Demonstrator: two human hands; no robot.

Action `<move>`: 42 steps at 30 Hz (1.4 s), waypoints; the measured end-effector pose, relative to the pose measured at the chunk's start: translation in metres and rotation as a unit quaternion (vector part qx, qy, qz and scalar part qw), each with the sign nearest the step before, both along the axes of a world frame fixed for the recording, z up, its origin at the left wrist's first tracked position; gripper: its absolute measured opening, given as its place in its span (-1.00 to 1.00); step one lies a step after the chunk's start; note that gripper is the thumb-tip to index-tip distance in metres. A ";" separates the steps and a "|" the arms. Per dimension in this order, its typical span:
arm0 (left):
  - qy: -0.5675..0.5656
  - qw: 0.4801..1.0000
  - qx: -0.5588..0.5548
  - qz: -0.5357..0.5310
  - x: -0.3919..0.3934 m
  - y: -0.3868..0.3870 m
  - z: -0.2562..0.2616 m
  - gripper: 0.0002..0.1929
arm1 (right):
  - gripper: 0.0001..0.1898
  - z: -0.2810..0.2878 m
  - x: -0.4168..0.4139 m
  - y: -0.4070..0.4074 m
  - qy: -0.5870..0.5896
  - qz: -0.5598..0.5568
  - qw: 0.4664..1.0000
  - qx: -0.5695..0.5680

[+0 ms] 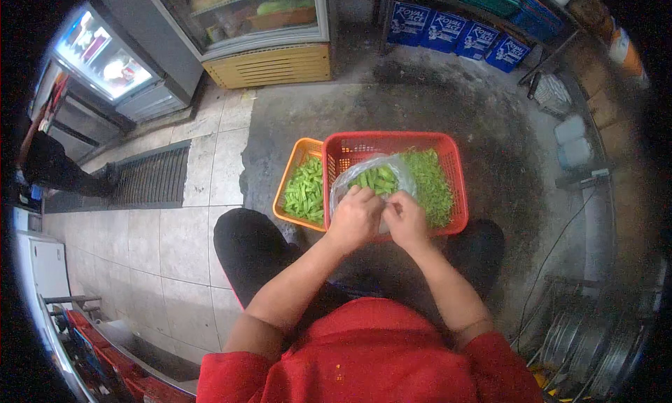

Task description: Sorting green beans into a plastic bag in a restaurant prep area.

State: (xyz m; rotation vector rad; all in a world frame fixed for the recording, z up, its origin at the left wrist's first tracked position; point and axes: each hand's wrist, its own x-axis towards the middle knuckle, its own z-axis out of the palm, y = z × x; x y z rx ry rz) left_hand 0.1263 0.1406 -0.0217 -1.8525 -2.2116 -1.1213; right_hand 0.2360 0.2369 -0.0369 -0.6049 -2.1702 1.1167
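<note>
In a red plastic basket point(391, 135) before me stands a clear plastic bag point(407, 176) holding cut green vegetable pieces point(379, 179). My left hand point(358, 214) is closed on the bag's near rim. Just right of it, my right hand point(406, 217) pinches the same rim with thumb and fingers. Finely shredded greens point(431, 185) fill the right part of the red basket. An orange plastic basket point(283, 185) on the left holds more cut green pieces point(307, 193), and the red basket overlaps its right edge.
A glass-door fridge point(268, 64) stands ahead, and a lit display fridge point(157, 101) at the upper left. A person's dark-clothed leg point(63, 166) is at the far left beside a floor grate point(149, 177). Blue boxes point(441, 31) line a shelf ahead right; metal rings point(567, 345) lie lower right.
</note>
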 end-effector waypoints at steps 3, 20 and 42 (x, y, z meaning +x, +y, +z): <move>-0.079 0.995 0.063 0.023 0.001 0.001 -0.001 -0.94 | -0.99 -0.005 -0.004 0.002 0.009 -0.044 0.973 -0.225; -0.440 0.822 0.164 0.322 -0.104 -0.029 -0.021 -0.71 | -0.81 0.013 0.007 0.120 -0.147 -0.183 0.972 -0.005; -0.077 0.996 0.021 0.049 -0.014 -0.005 -0.035 -0.79 | -0.91 -0.003 -0.033 0.036 -0.331 0.045 0.876 0.348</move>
